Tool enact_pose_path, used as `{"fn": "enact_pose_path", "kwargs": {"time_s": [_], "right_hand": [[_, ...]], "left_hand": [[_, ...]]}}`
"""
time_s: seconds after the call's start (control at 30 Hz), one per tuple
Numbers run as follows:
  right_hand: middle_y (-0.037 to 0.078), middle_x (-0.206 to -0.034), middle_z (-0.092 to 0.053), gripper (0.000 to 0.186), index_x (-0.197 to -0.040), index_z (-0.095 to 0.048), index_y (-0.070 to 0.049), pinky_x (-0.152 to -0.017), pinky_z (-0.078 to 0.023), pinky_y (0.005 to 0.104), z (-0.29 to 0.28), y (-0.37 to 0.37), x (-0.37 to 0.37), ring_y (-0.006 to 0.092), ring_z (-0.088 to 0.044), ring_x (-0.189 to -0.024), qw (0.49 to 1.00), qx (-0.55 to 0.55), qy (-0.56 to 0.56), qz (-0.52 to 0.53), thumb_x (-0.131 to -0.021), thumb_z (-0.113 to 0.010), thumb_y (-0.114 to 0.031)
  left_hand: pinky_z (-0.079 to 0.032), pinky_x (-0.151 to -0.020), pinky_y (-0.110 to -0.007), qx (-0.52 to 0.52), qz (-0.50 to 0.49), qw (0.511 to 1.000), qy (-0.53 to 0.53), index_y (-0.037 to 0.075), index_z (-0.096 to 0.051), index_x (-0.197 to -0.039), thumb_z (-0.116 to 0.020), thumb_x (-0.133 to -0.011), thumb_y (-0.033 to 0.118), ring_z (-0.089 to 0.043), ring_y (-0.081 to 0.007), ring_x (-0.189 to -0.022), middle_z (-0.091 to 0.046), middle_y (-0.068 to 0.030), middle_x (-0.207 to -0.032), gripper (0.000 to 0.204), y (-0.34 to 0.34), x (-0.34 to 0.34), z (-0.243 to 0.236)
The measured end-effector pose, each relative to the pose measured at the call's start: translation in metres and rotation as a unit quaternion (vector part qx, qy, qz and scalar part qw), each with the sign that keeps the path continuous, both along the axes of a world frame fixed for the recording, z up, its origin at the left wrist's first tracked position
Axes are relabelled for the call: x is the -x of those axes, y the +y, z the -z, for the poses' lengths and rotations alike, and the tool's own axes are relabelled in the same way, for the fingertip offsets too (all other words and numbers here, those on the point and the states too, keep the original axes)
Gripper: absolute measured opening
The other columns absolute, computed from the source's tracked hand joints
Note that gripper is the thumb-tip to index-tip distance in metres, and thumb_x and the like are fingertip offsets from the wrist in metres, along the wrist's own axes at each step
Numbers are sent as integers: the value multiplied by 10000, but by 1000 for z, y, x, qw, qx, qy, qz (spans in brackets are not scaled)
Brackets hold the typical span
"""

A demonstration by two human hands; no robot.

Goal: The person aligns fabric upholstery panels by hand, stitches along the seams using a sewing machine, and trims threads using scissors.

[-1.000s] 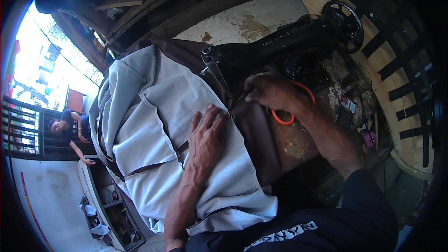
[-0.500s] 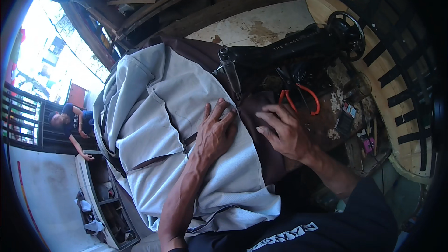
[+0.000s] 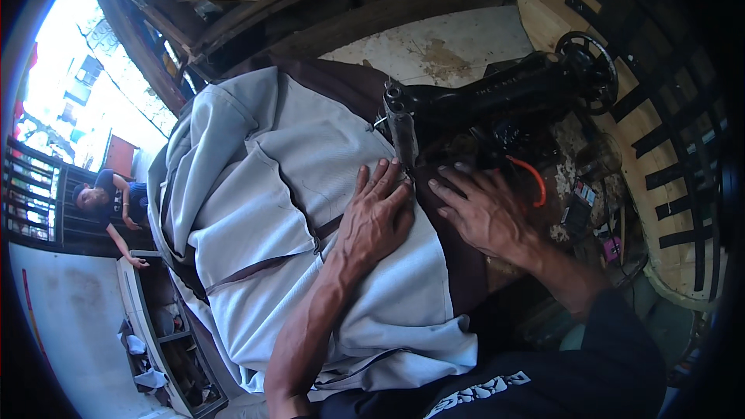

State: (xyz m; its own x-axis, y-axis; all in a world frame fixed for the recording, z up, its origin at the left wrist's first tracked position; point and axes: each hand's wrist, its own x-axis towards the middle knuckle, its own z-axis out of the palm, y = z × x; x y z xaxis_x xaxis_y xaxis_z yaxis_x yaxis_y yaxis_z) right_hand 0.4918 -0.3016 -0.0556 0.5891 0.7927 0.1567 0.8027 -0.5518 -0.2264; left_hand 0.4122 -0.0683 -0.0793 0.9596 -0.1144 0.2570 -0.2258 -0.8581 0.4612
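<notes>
A large pale grey cloth (image 3: 240, 237), backed with dark brown material, spreads in folds under the black sewing machine (image 3: 489, 99). My left hand (image 3: 378, 213) lies flat on the grey side, fingers stretched toward the machine's needle end (image 3: 407, 157). On the brown cloth (image 3: 459, 264), to the right of the needle, rests my right hand (image 3: 485, 213) with its fingers extended. The fabric edge runs between both hands. Behind my right hand shows one orange handle of a cutting tool (image 3: 530, 180); the rest of that tool is mostly hidden.
Right of the machine, a glass jar (image 3: 597, 157) and a small pack (image 3: 578, 203) stand on the worn tabletop. A wooden panel with black straps (image 3: 660, 163) rises at far right. At far left, another person (image 3: 116, 200) leans by an open cabinet (image 3: 167, 326).
My right hand has come down from a raised, bent pose to lie flat on the brown cloth, covering more of the orange-handled tool. The left hand stays on the grey cloth by the needle.
</notes>
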Motion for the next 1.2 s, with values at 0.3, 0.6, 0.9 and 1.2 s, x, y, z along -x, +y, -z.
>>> {"fn": "enact_pose_path", "kwargs": {"time_s": [0.3,0.6,0.9,1.2], "right_hand": [[85,-1453,-621,419,-1396,-674,-157,-1102,-406,507,-15,2,-12,299,-539,-1369,1000,-14,-3,-22,-1022,-648,-344],[63,-1420,-639,415,-1381,-684,-181,-1125,-412,498,-19,-2,-12,276,-557,-1360,1000,0,-23,-11,-989,-703,-319],[105,-1384,-658,364,-1313,-717,-142,-1111,-437,478,-20,5,-36,280,-589,-1322,999,-35,14,-37,-987,-707,-302],[164,-1193,-757,354,-1183,-740,-54,-992,-544,441,51,58,-141,326,-722,-1109,987,-139,-75,-12,-958,-675,-319]], "left_hand": [[-265,-1267,-600,-6,32,999,-3,33,-684,-1265,-669,-870,170,-451,-476,-1470,-515,-334,-1512,418,8,-6,-9],[-249,-1284,-568,15,12,1000,2,50,-688,-1296,-662,-885,174,-433,-486,-1480,-501,-372,-1505,430,-4,-3,-12],[-230,-1295,-557,2,21,1000,5,43,-687,-1302,-645,-895,170,-421,-478,-1490,-483,-365,-1529,428,3,-8,-10],[-341,-1242,-561,15,34,999,15,55,-708,-1289,-665,-881,133,-497,-484,-1407,-481,-319,-1483,417,-3,-12,-23]]}}
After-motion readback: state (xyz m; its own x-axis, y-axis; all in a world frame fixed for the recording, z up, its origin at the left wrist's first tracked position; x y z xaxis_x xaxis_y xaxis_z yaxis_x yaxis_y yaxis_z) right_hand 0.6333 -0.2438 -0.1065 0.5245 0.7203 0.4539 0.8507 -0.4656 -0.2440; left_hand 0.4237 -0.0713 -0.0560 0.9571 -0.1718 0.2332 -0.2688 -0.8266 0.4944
